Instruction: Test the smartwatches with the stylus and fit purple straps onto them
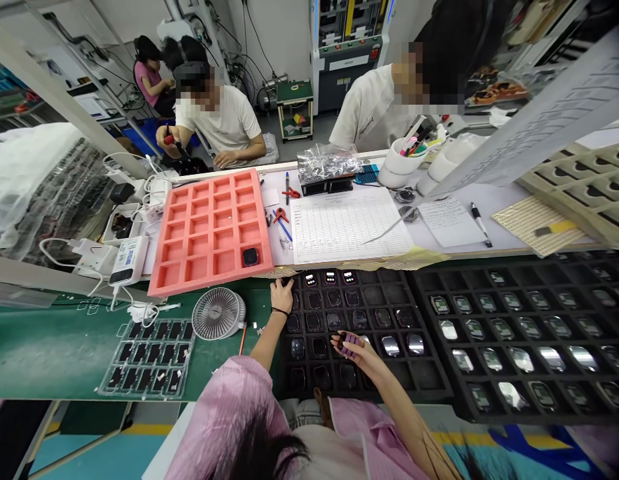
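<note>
My left hand [282, 297], a dark band at its wrist, reaches to the upper left corner of a black compartment tray [384, 293]. Its fingers bend over a small dark thing there, mostly hidden by them. My right hand [356, 350] is curled above the middle of the same tray, with purplish covers on its fingertips. Something small and dark shows at those fingers, too hidden to name. Square watch bodies lie in many compartments. Along the top row, three watches [330, 278] have lit screens. Others, like a shiny watch body [390, 345], have dark or reflecting faces.
A second black tray [454, 383] of watch parts lies right. Beyond are a pink foam tray [162, 277] holding one watch [250, 257], and a paper form [346, 227]. A small fan [218, 313] and a clear tray [106, 383] stand left. Co-workers sit across the bench.
</note>
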Available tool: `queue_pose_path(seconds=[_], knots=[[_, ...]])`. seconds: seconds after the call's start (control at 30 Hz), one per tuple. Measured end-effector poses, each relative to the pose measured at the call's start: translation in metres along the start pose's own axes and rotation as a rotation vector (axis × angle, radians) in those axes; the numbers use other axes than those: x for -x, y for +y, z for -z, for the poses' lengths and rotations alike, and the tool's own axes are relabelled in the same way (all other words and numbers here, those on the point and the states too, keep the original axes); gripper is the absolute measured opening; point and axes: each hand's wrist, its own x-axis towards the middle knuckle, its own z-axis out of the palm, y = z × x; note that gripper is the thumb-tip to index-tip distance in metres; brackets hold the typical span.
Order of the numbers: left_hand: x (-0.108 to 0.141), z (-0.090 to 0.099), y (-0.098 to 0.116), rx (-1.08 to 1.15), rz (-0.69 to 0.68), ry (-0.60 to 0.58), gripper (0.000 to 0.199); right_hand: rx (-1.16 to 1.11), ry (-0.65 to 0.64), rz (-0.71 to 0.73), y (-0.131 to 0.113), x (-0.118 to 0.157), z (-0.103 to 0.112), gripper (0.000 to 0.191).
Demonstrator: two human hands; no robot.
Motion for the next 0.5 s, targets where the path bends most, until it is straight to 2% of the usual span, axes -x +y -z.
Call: queue_pose_path(seconds=[0.13,0.5], knots=[[0.000,0.001,0.000,0.001,0.000,0.012,0.045,-0.005,0.066,0.084,-0.023,0.000,0.019,0.043],[0.000,0.002,0.000,0.004,-0.047,0.040,0.038,0.145,0.293,0.319,-0.114,-0.022,0.083,0.039]])
